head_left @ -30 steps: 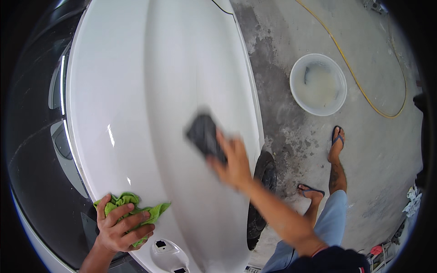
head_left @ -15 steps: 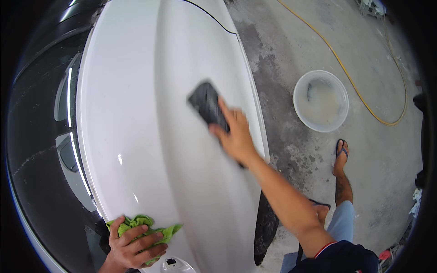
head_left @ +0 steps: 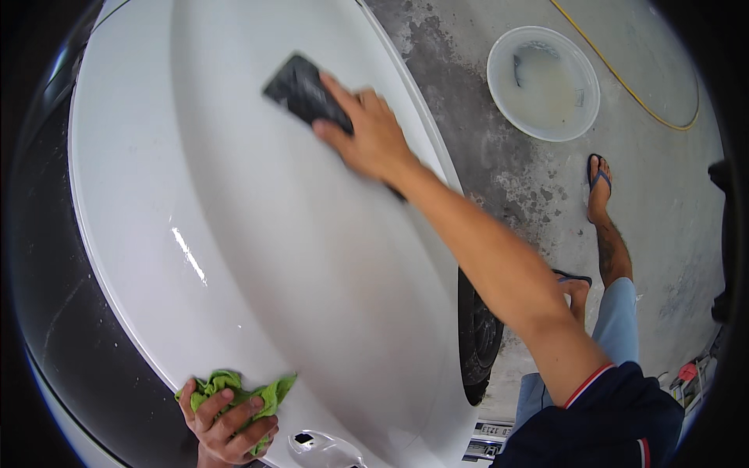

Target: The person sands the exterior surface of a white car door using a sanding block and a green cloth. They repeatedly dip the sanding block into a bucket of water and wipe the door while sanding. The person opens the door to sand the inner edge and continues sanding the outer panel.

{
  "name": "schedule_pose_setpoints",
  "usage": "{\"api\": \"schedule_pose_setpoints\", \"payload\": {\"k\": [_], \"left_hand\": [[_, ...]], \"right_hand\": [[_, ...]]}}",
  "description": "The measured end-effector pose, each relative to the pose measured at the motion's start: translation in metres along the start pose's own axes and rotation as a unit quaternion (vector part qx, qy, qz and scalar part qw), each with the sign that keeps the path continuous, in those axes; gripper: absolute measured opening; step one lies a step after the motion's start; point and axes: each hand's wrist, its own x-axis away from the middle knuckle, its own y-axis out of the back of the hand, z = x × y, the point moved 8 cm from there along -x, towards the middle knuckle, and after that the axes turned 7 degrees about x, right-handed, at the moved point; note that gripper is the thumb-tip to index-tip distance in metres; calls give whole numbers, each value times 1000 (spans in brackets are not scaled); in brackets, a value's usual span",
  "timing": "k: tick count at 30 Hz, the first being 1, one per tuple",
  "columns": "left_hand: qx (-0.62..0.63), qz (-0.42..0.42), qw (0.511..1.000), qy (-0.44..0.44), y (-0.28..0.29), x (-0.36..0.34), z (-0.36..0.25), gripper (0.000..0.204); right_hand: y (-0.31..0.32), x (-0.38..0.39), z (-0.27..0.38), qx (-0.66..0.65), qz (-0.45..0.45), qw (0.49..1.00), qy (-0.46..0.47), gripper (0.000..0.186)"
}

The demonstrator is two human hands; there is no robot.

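My right hand (head_left: pixel 373 132) is closed around a long black sanding block (head_left: pixel 303 87), which lies against a glossy white car body panel (head_left: pixel 273 257). The thumb grips one side of the block and the fingers the other; its rear end is partly hidden under my wrist. At the lower left, my left hand (head_left: pixel 226 429) presses a crumpled green cloth (head_left: pixel 273 392) onto the panel's edge beside the dark window glass. Close to the cloth, a door-handle recess (head_left: pixel 324 448) with a small dark opening shows in the panel.
A round white tub (head_left: pixel 544 83) of cloudy water stands on the stained concrete floor to the right. Behind it runs a yellow hose (head_left: pixel 616 74). A dark tyre (head_left: pixel 477 335) sits below my right forearm. My sandalled foot (head_left: pixel 599 183) is on the floor near the tub.
My right hand has slid the sanding block farther forward along the panel, away from the green cloth. The view has shifted. My left hand still holds the cloth at the panel's edge.
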Motion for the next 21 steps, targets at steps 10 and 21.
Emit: {"api": "schedule_pose_setpoints", "payload": {"k": [10, 21], "left_hand": [[14, 35, 998, 41, 0, 3, 9, 6], [61, 17, 998, 15, 11, -3, 6, 10]], "right_hand": [[12, 143, -5, -11, 64, 998, -14, 78], [38, 319, 15, -77, 128, 989, 2, 76]]}}
